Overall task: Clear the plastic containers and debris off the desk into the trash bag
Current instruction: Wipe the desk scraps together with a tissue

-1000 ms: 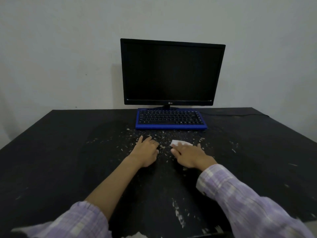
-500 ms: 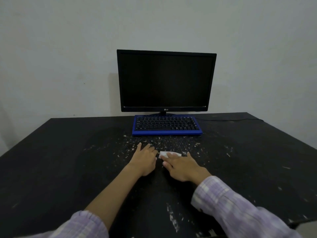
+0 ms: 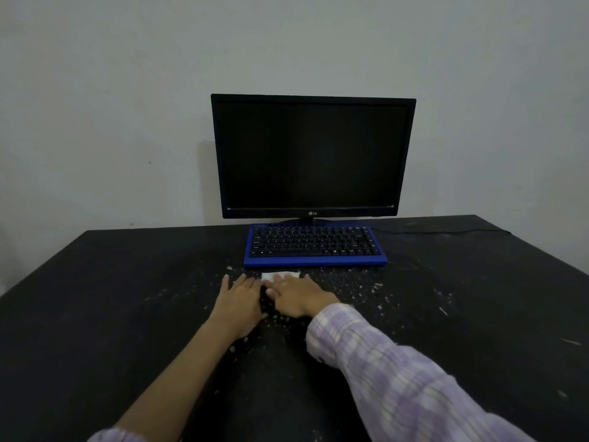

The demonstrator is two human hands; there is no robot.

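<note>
Pale crumbs of debris (image 3: 353, 287) are scattered over the black desk (image 3: 111, 314) in front of the keyboard. My left hand (image 3: 239, 301) lies flat on the desk with its fingers straight, palm down. My right hand (image 3: 298, 296) lies right beside it, its straight fingers pressing on a small white folded paper (image 3: 271, 276) that sticks out beyond the fingertips. The two hands almost touch. No plastic container or trash bag is in view.
A blue keyboard (image 3: 315, 245) with black keys sits just beyond the hands, in front of a dark monitor (image 3: 314, 156) at the desk's back. A thin cable (image 3: 446, 231) runs right along the back edge. A grey wall stands behind.
My right hand has slid the white paper leftward until it meets my left hand. The camera has tilted, so the hands and monitor sit lower in view.
</note>
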